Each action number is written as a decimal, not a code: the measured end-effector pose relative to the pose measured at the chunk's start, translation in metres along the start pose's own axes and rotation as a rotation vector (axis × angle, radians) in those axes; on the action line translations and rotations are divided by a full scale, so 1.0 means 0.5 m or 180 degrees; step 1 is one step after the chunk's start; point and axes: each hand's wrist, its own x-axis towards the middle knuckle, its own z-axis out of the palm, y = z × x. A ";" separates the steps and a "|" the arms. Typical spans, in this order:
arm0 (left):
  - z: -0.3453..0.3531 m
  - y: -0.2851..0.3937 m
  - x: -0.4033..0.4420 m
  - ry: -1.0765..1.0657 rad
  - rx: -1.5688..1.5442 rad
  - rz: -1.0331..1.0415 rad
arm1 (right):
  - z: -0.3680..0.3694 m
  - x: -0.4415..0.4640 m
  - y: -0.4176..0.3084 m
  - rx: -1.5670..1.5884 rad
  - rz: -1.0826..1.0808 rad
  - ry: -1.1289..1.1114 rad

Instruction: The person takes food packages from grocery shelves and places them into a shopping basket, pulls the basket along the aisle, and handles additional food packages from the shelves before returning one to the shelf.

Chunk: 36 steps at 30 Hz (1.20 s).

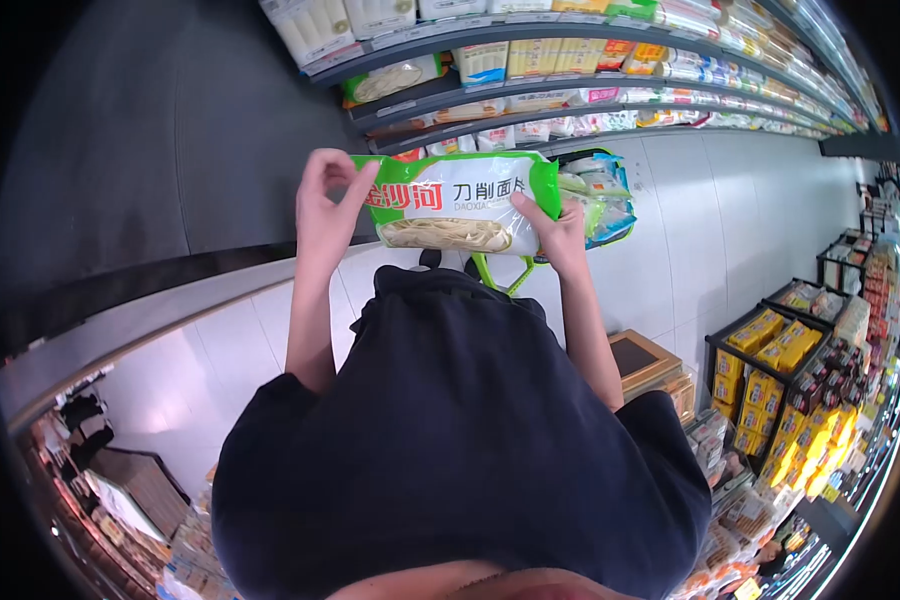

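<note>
Both my hands hold a white and green bag of noodles up in front of me, its printed side facing my view. My left hand pinches the left end, thumb over the green edge and the other fingers curled. At the right end, my right hand grips with its thumb across the front; the fingers behind are hidden. Beyond and below the bag is a green-handled shopping basket, partly covered by it, with several blue and green packages inside.
Shelves with several packaged noodles run along the far side. A dark panel stands to the left. On the right are a wooden crate and black racks with yellow packages. Light tiled floor lies between.
</note>
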 end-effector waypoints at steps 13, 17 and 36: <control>0.073 -0.095 -0.001 -0.1661 -0.1969 -0.1236 | -0.036 -0.010 -0.042 0.1852 0.0479 0.0089; 0.072 -0.117 0.014 -0.1639 -0.2140 -0.1301 | -0.047 -0.020 -0.051 0.1785 0.0615 -0.0087; 0.062 -0.085 0.022 -0.1093 -0.2154 -0.1541 | -0.016 -0.022 -0.045 0.2646 0.0477 -0.0317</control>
